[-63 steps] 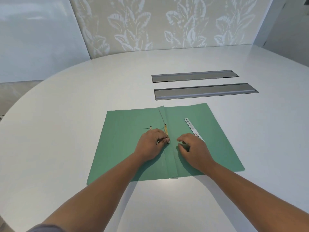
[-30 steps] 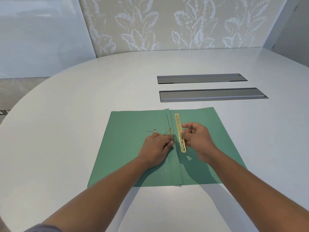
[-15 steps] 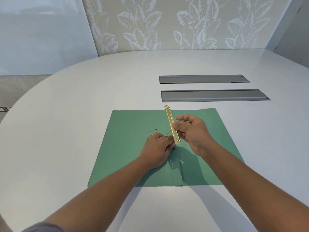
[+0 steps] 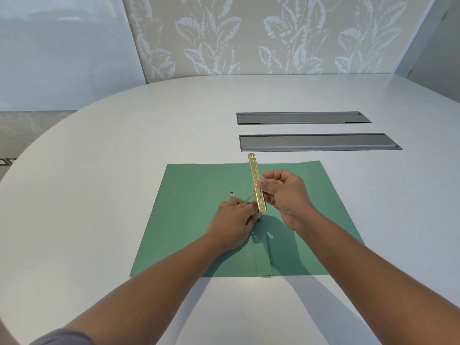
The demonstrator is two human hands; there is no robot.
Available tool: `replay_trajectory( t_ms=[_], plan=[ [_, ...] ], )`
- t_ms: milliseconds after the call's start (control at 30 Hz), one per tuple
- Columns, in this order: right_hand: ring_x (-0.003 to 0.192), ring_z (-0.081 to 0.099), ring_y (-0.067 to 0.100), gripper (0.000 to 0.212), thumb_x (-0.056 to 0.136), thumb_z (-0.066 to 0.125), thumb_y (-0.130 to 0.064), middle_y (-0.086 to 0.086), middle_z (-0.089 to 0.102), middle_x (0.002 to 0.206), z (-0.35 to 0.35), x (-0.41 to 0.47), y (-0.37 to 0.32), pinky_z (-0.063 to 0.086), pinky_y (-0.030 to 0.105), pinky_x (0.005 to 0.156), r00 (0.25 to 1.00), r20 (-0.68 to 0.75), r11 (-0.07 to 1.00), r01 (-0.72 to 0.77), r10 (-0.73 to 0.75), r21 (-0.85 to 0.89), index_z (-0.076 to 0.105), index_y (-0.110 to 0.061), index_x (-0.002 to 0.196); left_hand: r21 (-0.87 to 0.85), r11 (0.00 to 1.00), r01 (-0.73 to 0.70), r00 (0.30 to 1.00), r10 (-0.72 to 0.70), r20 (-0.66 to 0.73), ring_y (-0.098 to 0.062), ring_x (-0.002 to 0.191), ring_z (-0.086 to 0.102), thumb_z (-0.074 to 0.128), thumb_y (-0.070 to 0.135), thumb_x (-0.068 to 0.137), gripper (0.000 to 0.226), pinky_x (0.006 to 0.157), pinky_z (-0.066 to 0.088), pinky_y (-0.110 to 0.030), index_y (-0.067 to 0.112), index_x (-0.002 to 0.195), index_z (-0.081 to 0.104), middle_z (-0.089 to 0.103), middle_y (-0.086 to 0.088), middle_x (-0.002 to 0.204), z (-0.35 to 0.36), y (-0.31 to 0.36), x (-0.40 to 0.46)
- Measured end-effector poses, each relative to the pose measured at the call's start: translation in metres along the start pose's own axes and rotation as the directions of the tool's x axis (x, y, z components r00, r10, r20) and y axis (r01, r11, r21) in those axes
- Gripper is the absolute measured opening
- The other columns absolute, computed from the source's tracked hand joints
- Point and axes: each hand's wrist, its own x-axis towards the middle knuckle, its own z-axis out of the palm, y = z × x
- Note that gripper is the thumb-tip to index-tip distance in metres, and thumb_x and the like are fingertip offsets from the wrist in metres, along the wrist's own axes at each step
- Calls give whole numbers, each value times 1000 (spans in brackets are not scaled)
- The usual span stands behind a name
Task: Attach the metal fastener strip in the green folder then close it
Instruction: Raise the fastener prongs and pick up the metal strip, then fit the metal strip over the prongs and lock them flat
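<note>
The green folder (image 4: 189, 220) lies open and flat on the white table. My right hand (image 4: 286, 195) pinches a gold metal fastener strip (image 4: 256, 180) and holds it tilted above the folder's spine, its far end raised toward the table's middle. My left hand (image 4: 234, 220) rests on the spine fold and pinches a thin metal prong there, right at the strip's near end. A second thin prong (image 4: 227, 194) lies flat on the left flap. Two small punched holes (image 4: 262, 237) show near the spine, below my hands.
Two long grey recessed cable slots (image 4: 318, 141) sit in the table (image 4: 99, 170) just beyond the folder. A leaf-patterned wall stands behind the table's rounded far edge.
My right hand picked the gold strip up off the right flap, carried it over to the spine and tilted its far end up. My left hand stayed on the prong.
</note>
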Motion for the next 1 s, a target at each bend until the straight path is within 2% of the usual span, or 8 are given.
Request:
replay_trajectory(
  t_ms=[200,400,567,667,767,867,1000],
  plan=[
    [77,68,19,19,87,74,0,17,73,96,-1,2,8,59,26,66,1000,-3,999,1,-1,-41,67,-7,104,-28,1000,9,1000,-8,24,-19,93,48,37,41,100,23,82,42,-42,29,97,57,69,13,97,-1,0,0],
    [72,68,14,19,89,70,3,10,71,89,-4,3,29,59,25,65,1000,-9,998,-17,17,-54,66,-7,105,-151,986,69,997,-64,40,-17,87,54,54,39,92,15,84,46,-43,31,101,63,66,13,92,-4,-3,4],
    [61,69,8,19,88,70,4,7,72,82,-3,2,48,56,21,57,999,-32,997,-26,23,-75,66,-7,103,-477,862,172,985,-137,108,-11,91,68,72,27,83,13,84,53,-35,27,96,73,73,11,95,-13,-5,6],
    [66,68,11,20,88,70,5,8,72,83,-3,3,56,56,22,58,999,-33,997,-27,24,-66,65,-8,104,-493,831,258,965,-198,172,-5,99,65,66,11,83,25,90,50,-27,28,101,71,72,10,103,-16,-10,6],
    [60,66,8,24,88,69,7,4,71,78,-3,4,58,54,20,55,1000,-20,999,-17,16,-34,64,-8,106,-532,766,362,932,-321,171,-12,95,67,58,2,86,28,91,52,-33,26,100,66,70,3,102,-15,-12,12],
    [60,66,7,26,88,70,6,4,72,80,-3,4,60,53,20,54,1000,7,1000,2,-2,-20,66,-9,108,-585,698,413,887,-453,85,-14,80,63,60,15,97,15,83,53,-35,22,111,62,66,6,109,-15,-12,26],
    [68,69,11,24,88,69,6,2,74,81,-5,5,62,57,23,61,999,50,1000,14,-15,26,70,-11,106,-549,740,390,888,-459,13,-10,75,57,60,30,100,39,80,50,-31,25,138,53,60,12,124,-20,-13,49]
  ],
)
